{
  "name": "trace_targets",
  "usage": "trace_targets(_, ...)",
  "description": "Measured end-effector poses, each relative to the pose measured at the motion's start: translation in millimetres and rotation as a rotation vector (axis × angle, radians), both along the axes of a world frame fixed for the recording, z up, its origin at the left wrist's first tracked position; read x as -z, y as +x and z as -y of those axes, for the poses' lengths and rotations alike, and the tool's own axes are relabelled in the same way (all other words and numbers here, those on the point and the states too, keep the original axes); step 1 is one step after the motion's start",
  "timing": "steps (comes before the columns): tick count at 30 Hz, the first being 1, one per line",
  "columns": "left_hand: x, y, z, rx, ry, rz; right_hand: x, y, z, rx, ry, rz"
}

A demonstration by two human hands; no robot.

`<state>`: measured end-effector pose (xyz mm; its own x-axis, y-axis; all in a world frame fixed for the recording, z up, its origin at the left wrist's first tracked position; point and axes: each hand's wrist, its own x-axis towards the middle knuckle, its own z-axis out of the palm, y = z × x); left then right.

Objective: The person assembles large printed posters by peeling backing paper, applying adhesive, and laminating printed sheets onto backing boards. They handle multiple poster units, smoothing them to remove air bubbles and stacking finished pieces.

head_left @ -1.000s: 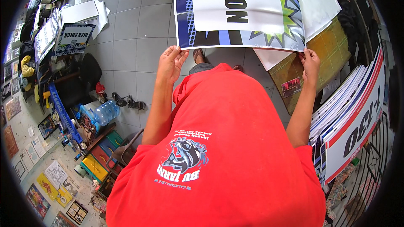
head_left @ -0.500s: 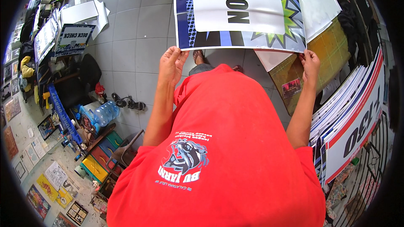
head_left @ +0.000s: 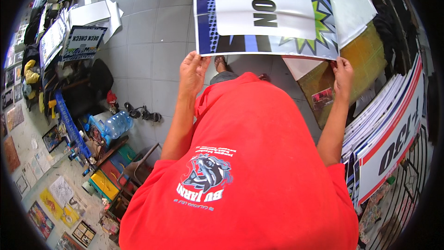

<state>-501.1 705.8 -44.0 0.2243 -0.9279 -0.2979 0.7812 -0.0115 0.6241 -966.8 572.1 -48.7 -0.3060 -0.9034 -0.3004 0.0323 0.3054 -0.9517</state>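
A large printed sheet (head_left: 252,44) in white, blue and black with a green starburst stretches out in front of me, its far part cut off by the top of the view. At its near left corner my left hand (head_left: 194,67) pinches the edge between thumb and fingers. My right hand (head_left: 342,71) grips the near right corner the same way. Between both hands the near edge runs almost straight. Part of the sheet lies over or above a work table with a yellowish-green cutting mat (head_left: 365,58) at the right.
White sheets (head_left: 354,9) lie on the table beyond my right hand. A thick stack of printed boards (head_left: 388,143) stands at the right. To the left are a blue water jug (head_left: 118,124), a pair of black sandals (head_left: 143,112), and leaning printed boards (head_left: 83,41) above grey floor tiles (head_left: 143,51).
The view has shifted slightly, so the sheet and both hands sit a little lower and further right. Both hands keep hold of the same corners.
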Motion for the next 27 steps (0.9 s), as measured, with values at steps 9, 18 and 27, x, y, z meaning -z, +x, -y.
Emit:
trace_targets(9, 6.0, 3.6, -3.8, -0.031, 0.107, 0.058, -13.7, 14.4, -4.1, 0.074, -0.016, 0.278)
trace_targets(18, -0.4, -0.8, -0.5, -0.024, 0.114, 0.032, -18.9, 15.0, -8.0, 0.076, -0.017, 0.382)
trace_targets(27, 7.2, -0.1, -0.4, -0.033, 0.012, 0.069, -0.8, 7.0, -9.0, 0.067, -0.07, 0.396)
